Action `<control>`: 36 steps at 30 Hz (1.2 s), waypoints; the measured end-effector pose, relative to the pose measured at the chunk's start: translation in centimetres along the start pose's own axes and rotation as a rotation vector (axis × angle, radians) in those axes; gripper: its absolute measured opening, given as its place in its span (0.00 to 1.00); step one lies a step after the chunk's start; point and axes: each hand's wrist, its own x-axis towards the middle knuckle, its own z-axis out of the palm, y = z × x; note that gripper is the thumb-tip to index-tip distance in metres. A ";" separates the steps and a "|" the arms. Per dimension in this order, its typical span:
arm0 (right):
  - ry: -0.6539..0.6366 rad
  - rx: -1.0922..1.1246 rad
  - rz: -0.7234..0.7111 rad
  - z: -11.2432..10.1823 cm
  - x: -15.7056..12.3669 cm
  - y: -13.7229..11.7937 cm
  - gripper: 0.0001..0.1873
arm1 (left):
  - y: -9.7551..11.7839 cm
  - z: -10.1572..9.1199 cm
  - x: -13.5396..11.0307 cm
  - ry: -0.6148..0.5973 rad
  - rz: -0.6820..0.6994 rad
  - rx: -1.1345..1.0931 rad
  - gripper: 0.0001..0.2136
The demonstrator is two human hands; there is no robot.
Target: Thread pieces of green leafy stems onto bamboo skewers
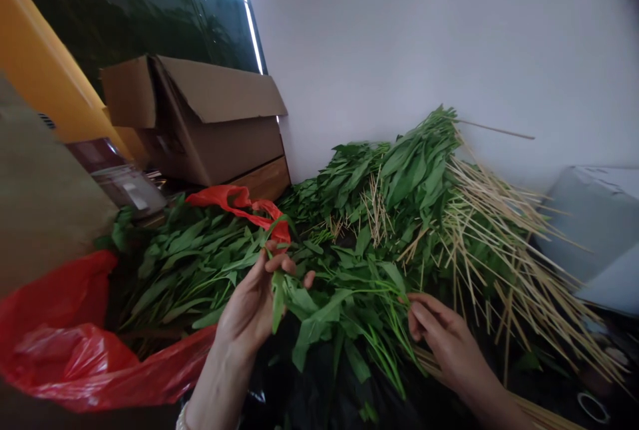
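Observation:
My left hand [262, 297] has its thumb and fingers closed on a sprig of long-leaved greens that look like water spinach [284, 297]. To its right, my right hand [436, 330] pinches the thin green stems [394, 290] of a loose heap of the same greens. Whether a thin stick is also in that pinch cannot be made out. Beside the left hand lies an open red plastic bag [74, 357] with more loose greens [184, 257] in it. Behind the right hand are bundled greens on thin wooden skewers [479, 217], piled up with the bare skewer ends pointing right.
An open cardboard box [219, 144] stands at the back left, near a clear plastic container [130, 187]. A pale box [594, 230] sits at the far right. The white wall [424, 37] rises behind the pile. Black plastic [299, 397] lies under the greens.

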 end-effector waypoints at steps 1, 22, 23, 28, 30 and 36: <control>-0.004 0.018 0.006 0.0 0.0 0.1 0.18 | 0.2 0.0 -0.1 0.039 -0.007 -0.027 0.17; 0.199 0.390 0.083 0.0 0.4 -1.0 0.22 | -0.1 -1.7 0.7 0.088 0.055 -0.035 0.14; 0.191 0.388 0.083 0.0 0.4 -1.1 0.21 | -0.3 -1.7 0.7 0.097 0.058 -0.029 0.13; 0.058 0.355 0.091 0.7 0.0 -0.9 0.20 | -2.9 -1.7 1.2 0.138 0.091 0.085 0.09; 0.003 0.306 0.084 1.0 -0.2 -0.6 0.19 | -4.7 -1.8 1.4 0.147 0.039 0.110 0.07; -0.165 0.008 0.031 2.0 -0.8 -0.6 0.14 | -9.7 -1.7 2.0 0.183 -0.058 0.158 0.05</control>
